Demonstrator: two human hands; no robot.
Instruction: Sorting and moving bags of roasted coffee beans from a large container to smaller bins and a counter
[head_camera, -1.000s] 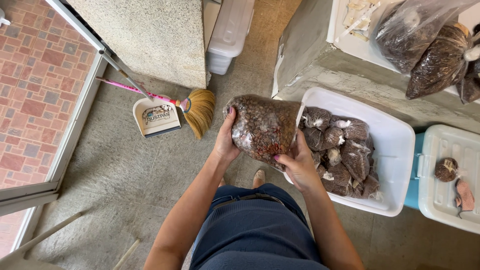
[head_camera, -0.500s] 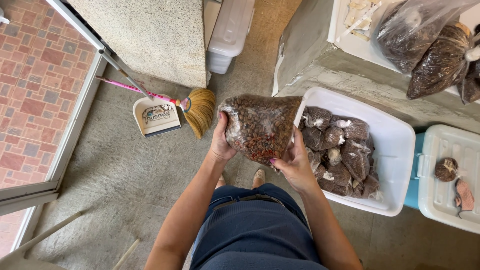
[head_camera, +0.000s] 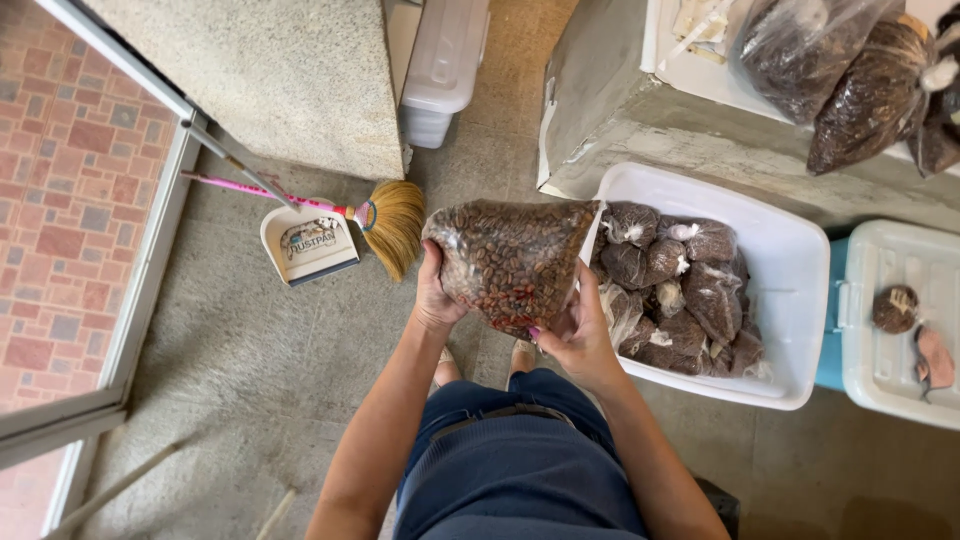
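- Clear plastic bag of brown beans (head_camera: 512, 258) sits between both hands, held up in the air above the concrete floor (head_camera: 250, 360), in front of the person's waist.
- Left hand (head_camera: 436, 295) is closed on the bag's left side, thumb along the edge and fingers tucked beneath it.
- Right hand (head_camera: 577, 330) is closed on the bag's lower right corner, fingers curled up against the plastic from below.
- Just right of the grip, touching or nearly touching the bag's right edge, stands a white plastic tub (head_camera: 790, 260) on the floor; whether they touch cannot be told.
- Inside that tub lie several smaller knotted bags of dark beans (head_camera: 680, 280), piled against its left half.
- Farther right of the tub is a white lid on a blue container (head_camera: 900, 250), with a small dark bag (head_camera: 894, 308) resting on it.
- Left of the grip, near the left hand, a straw broom (head_camera: 392, 222) with a pink handle lies on the floor beside a white dustpan (head_camera: 308, 243).
- Beyond the grip, away from the person, a grey concrete ledge (head_camera: 640, 130) carries larger bags of dark beans (head_camera: 870, 90).
- Beyond the broom stands a stack of clear plastic boxes (head_camera: 445, 60) against the wall.
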